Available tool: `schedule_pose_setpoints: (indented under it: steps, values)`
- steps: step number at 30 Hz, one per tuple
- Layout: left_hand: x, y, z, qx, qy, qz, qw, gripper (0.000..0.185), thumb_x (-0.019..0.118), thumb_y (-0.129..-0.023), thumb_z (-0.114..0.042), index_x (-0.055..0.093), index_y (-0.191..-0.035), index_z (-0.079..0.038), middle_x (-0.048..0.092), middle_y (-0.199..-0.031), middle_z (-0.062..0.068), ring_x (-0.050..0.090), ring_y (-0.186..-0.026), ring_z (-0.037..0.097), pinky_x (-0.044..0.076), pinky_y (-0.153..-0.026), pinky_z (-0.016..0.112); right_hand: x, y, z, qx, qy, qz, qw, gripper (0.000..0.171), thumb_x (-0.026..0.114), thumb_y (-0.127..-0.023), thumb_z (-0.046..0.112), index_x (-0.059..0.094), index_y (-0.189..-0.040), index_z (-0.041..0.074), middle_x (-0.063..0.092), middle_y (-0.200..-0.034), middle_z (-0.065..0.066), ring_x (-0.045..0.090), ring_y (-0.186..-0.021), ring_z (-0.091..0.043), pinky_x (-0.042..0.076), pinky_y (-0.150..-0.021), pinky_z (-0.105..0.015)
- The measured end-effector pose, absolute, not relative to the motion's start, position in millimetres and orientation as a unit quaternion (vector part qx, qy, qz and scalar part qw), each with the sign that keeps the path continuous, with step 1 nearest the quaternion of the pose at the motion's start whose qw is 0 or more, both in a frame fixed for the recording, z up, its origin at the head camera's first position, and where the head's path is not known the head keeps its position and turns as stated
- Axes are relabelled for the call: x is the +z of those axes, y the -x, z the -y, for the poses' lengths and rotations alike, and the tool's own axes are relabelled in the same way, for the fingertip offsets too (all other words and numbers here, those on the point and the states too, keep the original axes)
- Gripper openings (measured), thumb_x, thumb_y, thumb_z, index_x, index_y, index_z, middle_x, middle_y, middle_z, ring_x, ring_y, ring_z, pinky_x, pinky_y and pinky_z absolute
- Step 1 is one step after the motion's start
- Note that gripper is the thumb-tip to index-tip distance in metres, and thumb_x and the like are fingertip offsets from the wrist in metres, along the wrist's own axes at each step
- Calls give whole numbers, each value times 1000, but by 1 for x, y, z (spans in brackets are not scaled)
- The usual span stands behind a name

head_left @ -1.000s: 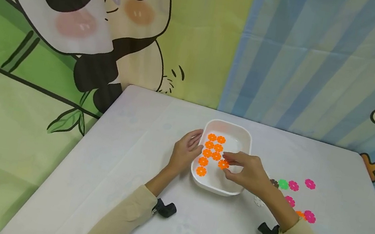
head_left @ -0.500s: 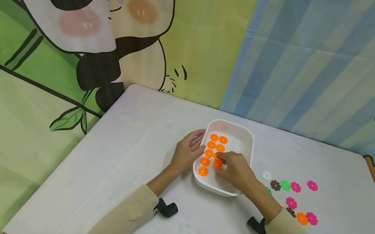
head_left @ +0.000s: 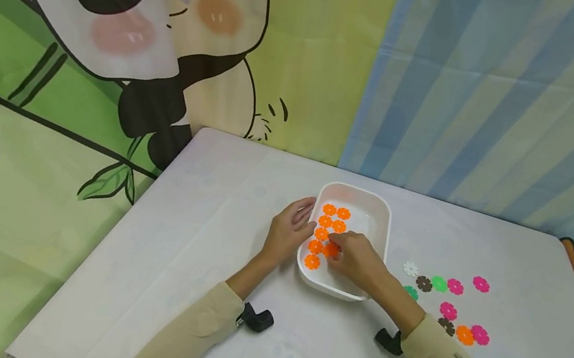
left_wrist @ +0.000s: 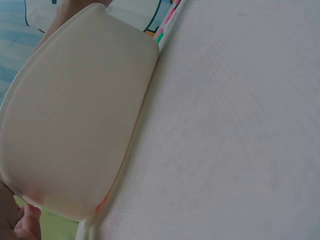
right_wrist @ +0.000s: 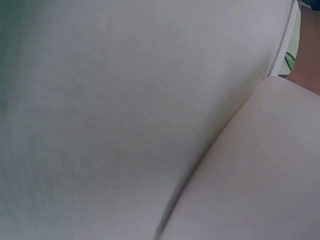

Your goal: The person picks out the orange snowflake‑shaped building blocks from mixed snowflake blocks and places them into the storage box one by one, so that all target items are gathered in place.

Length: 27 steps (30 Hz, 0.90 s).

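Note:
A white plastic tray (head_left: pixel 340 289) with rounded corners stands on the table, and its outer wall (left_wrist: pixel 85 110) fills much of the left wrist view. My left hand (head_left: pixel 283 233) grips the tray's left rim, thumb at the edge and fingers along the outside. Inside lie orange snowflake discs (head_left: pixel 325 221), lined up in two columns along the left side. Reaching in over the right rim, my right hand (head_left: pixel 355 257) pinches an orange snowflake disc (head_left: pixel 331 250) at the near end of the second column. Its fingers partly cover that disc and the one beyond it.
Loose snowflake discs lie on the white table (head_left: pixel 240 197) right of the tray: a white one (head_left: pixel 410 268), a light green one (head_left: pixel 439 283), an orange one (head_left: pixel 464 335), brown and pink ones. A printed curtain (head_left: pixel 445 91) hangs behind the table's far edge.
My right hand has moved left inside the tray, bringing the orange snowflake disc to the second column. My left hand keeps its grip on the rim.

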State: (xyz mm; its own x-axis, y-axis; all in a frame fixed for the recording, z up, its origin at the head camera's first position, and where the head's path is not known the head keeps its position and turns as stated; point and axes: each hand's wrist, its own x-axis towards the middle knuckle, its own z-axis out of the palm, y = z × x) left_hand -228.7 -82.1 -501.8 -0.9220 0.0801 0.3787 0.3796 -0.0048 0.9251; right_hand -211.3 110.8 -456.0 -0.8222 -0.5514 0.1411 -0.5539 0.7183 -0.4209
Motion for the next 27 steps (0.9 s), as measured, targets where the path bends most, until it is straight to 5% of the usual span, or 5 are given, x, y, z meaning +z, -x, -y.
schedule_pose_setpoints:
  steps: [10, 17, 27]
  values:
    - [-500, 228, 82, -688, 170, 698, 109, 50, 65, -88, 5, 48, -136, 7, 51, -140, 18, 50, -129, 28, 46, -101, 29, -456, 211, -111, 210, -292, 933, 5, 37, 79, -75, 7, 71, -110, -3, 71, -88, -9, 61, -76, -16, 59, -75, -31]
    - [-478, 215, 82, -694, 190, 684, 118, 49, 61, -86, 14, 44, -132, 18, 47, -136, 34, 46, -126, 47, 44, -101, 46, -456, 211, -111, 209, -291, 934, 10, 37, 81, -75, 8, 72, -109, -3, 71, -87, -9, 61, -75, -18, 60, -74, -31]
    - [-502, 228, 82, -690, 178, 692, 114, 50, 65, -88, 4, 48, -135, 7, 51, -139, 20, 50, -129, 27, 46, -102, 29, -455, 211, -115, 235, -293, 927, 13, 40, 82, -75, 9, 71, -112, -4, 72, -92, -12, 66, -80, -22, 61, -75, -33]
